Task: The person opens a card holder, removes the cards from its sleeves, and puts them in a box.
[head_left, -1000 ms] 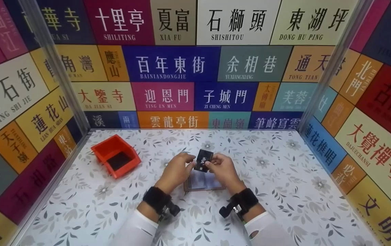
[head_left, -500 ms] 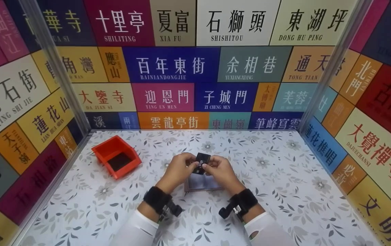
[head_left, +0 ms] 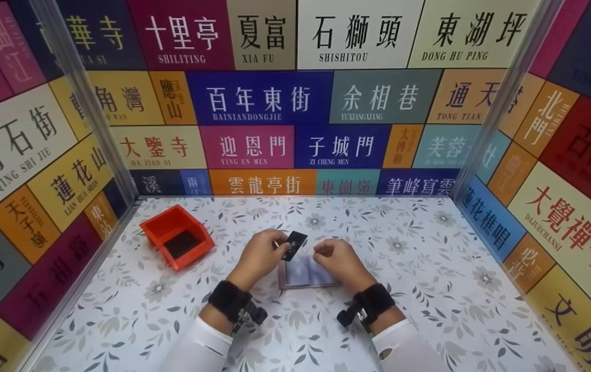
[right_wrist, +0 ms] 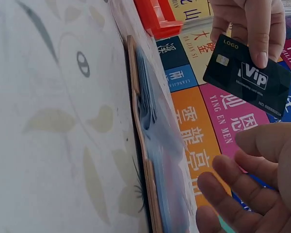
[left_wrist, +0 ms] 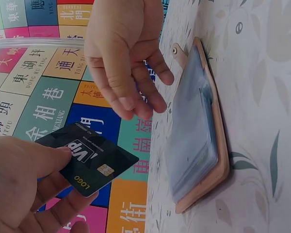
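Note:
My left hand pinches a black VIP card by one end, between thumb and fingers. In the left wrist view the card shows white "Vip" lettering and a gold chip. My right hand is apart from the card, just to its right, with loosely bent fingers and nothing in them. Below both hands a card holder lies open on the table. Its clear plastic sleeves and brown cover with a snap strap show in the left wrist view.
To the left on the flower-patterned table stands a red plastic bin with something flat and black inside. Walls covered in colourful sign panels enclose the table at the back and both sides.
The right hand held the card first, then both hands had it. Now the right hand has let go and moved right, while the left hand has shifted slightly left with the card.

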### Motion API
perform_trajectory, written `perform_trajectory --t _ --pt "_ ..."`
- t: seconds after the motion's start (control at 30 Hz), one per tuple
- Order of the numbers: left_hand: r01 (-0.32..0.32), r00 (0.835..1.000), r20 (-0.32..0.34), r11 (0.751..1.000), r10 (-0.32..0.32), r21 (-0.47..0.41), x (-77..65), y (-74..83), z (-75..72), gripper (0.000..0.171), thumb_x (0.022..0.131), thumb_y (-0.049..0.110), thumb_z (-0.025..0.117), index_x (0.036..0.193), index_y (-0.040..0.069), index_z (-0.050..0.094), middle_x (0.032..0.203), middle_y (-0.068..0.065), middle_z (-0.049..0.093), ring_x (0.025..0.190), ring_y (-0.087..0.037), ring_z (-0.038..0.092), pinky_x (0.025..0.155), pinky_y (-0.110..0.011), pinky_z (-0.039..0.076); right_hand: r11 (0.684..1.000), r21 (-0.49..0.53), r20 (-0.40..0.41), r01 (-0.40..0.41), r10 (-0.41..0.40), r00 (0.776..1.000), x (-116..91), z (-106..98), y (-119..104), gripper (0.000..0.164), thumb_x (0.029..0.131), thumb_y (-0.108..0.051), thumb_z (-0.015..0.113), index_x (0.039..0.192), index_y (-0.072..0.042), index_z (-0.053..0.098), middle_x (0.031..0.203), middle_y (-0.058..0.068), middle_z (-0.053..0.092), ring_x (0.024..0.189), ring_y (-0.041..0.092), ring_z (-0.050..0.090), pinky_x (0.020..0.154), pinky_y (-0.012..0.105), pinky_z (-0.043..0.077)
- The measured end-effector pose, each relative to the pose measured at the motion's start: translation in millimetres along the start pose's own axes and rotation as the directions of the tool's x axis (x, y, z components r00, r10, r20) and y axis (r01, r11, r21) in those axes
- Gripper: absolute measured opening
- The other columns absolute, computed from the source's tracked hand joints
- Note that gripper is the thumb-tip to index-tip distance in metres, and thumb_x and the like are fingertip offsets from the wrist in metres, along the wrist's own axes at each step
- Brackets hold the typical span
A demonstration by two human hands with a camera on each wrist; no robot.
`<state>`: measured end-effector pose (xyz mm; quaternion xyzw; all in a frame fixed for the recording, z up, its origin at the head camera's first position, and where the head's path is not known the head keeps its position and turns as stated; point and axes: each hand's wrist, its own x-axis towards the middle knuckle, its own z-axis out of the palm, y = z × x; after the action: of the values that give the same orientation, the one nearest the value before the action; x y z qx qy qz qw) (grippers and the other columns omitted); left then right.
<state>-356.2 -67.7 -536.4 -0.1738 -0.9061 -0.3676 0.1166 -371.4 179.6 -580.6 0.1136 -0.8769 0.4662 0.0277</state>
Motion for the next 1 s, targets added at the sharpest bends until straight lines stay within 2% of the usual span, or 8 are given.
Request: perform_trajectory --t 0.17,0.27,0.37,0.5,0.6,0.83,1.0 --pt "0.027 0.999 -0.035 0.998 -0.025 0.055 -2.8 -5.9 -4.6 0.013 0.103 0.016 0.081 0.111 0.008 0.086 0.114 -0.009 0.084 0.103 -0.030 0.078 0.098 -0.051 0.063 0.974 -0.225 0.085 -0.037 0.058 0.995 -3.5 -6.7 2.1 0.024 0.092 -0.012 0.084 0.116 -0.010 0.086 0.110 0.007 0.082 0.105 0.024 0.076 0.099 0.047 0.064" --pt "0.040 0.998 -0.059 0.993 -0.033 0.110 -3.9 -9.3 -6.3 0.013 0.102 0.016 0.082 0.111 0.009 0.086 0.111 -0.008 0.084 0.105 -0.031 0.079 0.098 -0.053 0.063 0.949 -0.317 0.128 -0.005 0.048 0.991 -6.2 -8.1 2.2 0.027 0.089 -0.010 0.084 0.116 -0.011 0.087 0.117 0.008 0.082 0.112 0.027 0.077 0.103 0.049 0.064" --pt "0.041 0.995 -0.091 0.983 -0.025 0.177 -4.8 -14.0 -6.1 0.013 0.100 0.016 0.083 0.111 0.010 0.087 0.103 -0.006 0.083 0.099 -0.032 0.080 0.092 -0.053 0.063 0.927 -0.371 0.152 0.047 0.010 0.988 -9.1 -8.1 1.4 0.024 0.086 -0.007 0.083 0.110 -0.008 0.087 0.118 0.007 0.082 0.111 0.027 0.078 0.103 0.048 0.064" --pt "0.034 0.991 -0.132 0.960 0.003 0.277 -6.3 -22.9 -7.4 0.011 0.099 0.016 0.084 0.108 0.012 0.088 0.098 -0.004 0.082 0.093 -0.033 0.080 0.085 -0.055 0.061 0.917 -0.391 0.153 0.077 -0.018 0.988 -11.5 -7.4 0.1 0.017 0.085 -0.006 0.083 0.102 -0.006 0.084 0.109 0.007 0.079 0.101 0.025 0.075 0.096 0.047 0.064" --pt "0.045 0.989 -0.147 0.938 0.006 0.345 -6.9 -29.0 -13.9 0.010 0.098 0.015 0.085 0.107 0.012 0.089 0.097 -0.006 0.081 0.092 -0.035 0.080 0.085 -0.056 0.060 0.917 -0.391 0.151 0.077 -0.019 0.988 -12.4 -7.2 -0.7 0.016 0.085 -0.006 0.083 0.101 -0.007 0.082 0.107 0.006 0.077 0.098 0.023 0.072 0.094 0.047 0.063" --pt "0.134 0.982 -0.183 0.885 -0.057 0.446 -8.9 -40.2 -41.8 0.012 0.095 0.010 0.083 0.105 0.009 0.089 0.095 -0.013 0.080 0.090 -0.044 0.078 0.086 -0.059 0.060 0.923 -0.382 0.147 0.055 0.002 0.989 -12.8 -8.4 -0.8 0.014 0.086 -0.005 0.083 0.100 -0.009 0.082 0.105 0.003 0.076 0.096 0.022 0.072 0.093 0.045 0.064" --pt "0.166 0.969 -0.245 0.814 -0.030 0.556 -11.7 -56.2 -64.2 0.014 0.093 0.001 0.074 0.096 0.005 0.087 0.089 -0.019 0.077 0.084 -0.047 0.077 0.079 -0.063 0.058 0.929 -0.366 0.152 0.050 0.006 0.988 -12.6 -8.2 1.8 0.015 0.086 -0.006 0.083 0.101 -0.010 0.082 0.105 0.003 0.075 0.098 0.021 0.072 0.094 0.044 0.064"
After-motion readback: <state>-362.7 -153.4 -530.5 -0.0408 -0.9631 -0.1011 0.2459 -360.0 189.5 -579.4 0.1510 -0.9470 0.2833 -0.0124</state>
